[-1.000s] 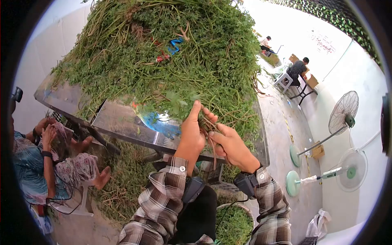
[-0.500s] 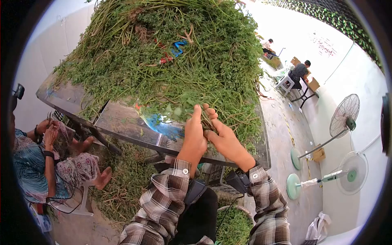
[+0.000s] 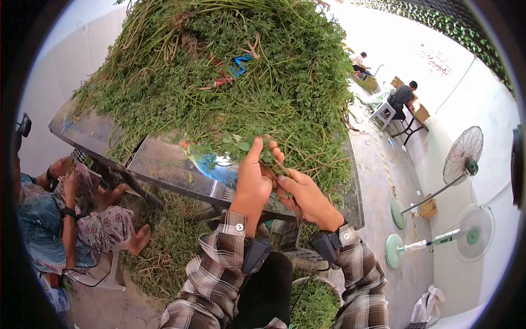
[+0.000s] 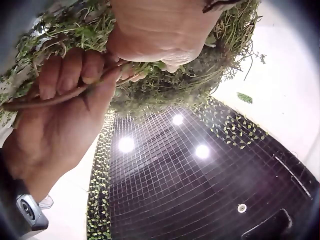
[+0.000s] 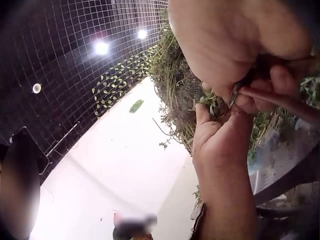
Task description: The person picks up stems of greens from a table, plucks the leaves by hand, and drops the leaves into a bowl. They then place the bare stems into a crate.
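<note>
Over the table's front edge, both hands work on a small bunch of leafy green stems. My left hand (image 3: pixel 252 183) grips the bunch, its leaves (image 3: pixel 236 145) poking out past the thumb. Close beside it on the right, my right hand (image 3: pixel 309 198) pinches the reddish-brown stems (image 4: pixel 50 102) between thumb and curled fingers. Their lower ends hang below the right hand in the head view. In the right wrist view, a thick stem (image 5: pixel 285 102) runs out of the right fingers. The left palm covers part of the bunch.
A large heap of green plants (image 3: pixel 219 104) covers most of the table (image 3: pixel 170 164). Below stands a round container of greens (image 3: pixel 315 301); more plants (image 3: pixel 170 252) lie on the floor. A seated person (image 3: pixel 60 219) is at left. Two fans (image 3: pixel 463 156) stand at right.
Half a second ago both hands lay closer together and hid the stem ends. The left hand has shifted slightly left, and the stems show again below the right hand.
</note>
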`<state>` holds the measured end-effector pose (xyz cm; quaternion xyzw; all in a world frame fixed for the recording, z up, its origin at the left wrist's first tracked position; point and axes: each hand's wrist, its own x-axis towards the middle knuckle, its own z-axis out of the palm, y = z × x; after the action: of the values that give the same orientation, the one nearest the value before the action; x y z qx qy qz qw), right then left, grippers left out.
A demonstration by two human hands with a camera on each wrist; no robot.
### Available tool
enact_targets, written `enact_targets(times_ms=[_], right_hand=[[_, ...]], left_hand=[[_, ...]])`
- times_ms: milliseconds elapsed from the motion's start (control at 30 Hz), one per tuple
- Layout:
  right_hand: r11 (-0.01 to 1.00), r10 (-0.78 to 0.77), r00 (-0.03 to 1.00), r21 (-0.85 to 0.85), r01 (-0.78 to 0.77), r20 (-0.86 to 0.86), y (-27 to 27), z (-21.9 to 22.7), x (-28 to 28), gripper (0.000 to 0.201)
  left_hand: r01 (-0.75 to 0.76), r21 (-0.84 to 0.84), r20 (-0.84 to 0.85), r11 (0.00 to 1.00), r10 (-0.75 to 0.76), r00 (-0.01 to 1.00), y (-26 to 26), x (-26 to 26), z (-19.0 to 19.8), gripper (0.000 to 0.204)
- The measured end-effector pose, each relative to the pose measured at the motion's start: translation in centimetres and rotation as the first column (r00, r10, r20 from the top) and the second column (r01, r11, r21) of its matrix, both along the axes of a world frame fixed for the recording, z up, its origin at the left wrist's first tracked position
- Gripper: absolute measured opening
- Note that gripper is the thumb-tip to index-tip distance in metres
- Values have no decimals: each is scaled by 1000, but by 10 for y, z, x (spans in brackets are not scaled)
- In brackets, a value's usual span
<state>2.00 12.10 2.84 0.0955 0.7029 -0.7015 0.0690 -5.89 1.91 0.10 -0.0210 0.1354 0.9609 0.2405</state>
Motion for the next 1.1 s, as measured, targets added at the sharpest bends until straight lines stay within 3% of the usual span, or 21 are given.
enact_targets(times_ms=[67,200,333,400,533,633,667,700,833,900,933,967,1000,1033,1067,1100], right_hand=[[994,84,996,-67,-82,22,2,-2,3,21],[996,13,1000,-89,-13,-5,1,-2,1,20],[994,15,999,-113,-11,32,5,11,-1,17],[979,61,993,-199,-40,102,12,8,-3,17],[969,83,992,-238,-59,92,12,7,-1,17],[992,44,993,-122,-31,106,7,2,0,18],[987,94,993,138,-83,-76,8,-6,-2,18],[916,186,954,393,-81,-237,7,-8,-2,19],[813,256,921,581,-41,-293,5,1,4,20],[553,351,895,832,40,-276,5,5,7,17],[552,350,895,833,41,-276,8,0,7,17],[392,394,888,917,70,-236,13,-8,7,15],[219,430,883,970,101,-189,13,-11,9,14],[221,429,883,970,101,-190,14,-12,12,14],[116,470,868,986,121,-162,13,-10,15,11],[10,507,852,989,144,-129,13,-9,18,8]], left_hand=[[-33,50,-91,998,37,995,3,-3,-12,25],[-42,-5,-134,999,41,990,9,-2,-13,21],[-32,-161,-197,986,0,980,9,9,-3,18],[-142,-254,-314,957,58,948,12,11,1,18],[-93,-191,-250,977,43,967,9,13,8,17],[-52,-106,-224,993,28,974,8,12,6,19],[-52,-108,-220,993,27,975,8,12,3,19],[-69,-159,-264,985,25,964,9,11,0,20],[-98,-284,-402,954,-26,915,8,14,-3,21],[-110,-382,-386,917,-50,921,10,16,0,20],[-123,-478,-369,870,-72,927,11,17,1,20],[-122,-478,-368,870,-73,927,14,20,0,20],[-223,-556,-458,801,-71,886,17,24,-4,21],[-328,-614,-543,718,-83,836,18,26,-6,21],[-327,-615,-543,718,-85,835,18,24,-8,21],[-355,-665,-606,658,-197,771,16,22,-9,21]])
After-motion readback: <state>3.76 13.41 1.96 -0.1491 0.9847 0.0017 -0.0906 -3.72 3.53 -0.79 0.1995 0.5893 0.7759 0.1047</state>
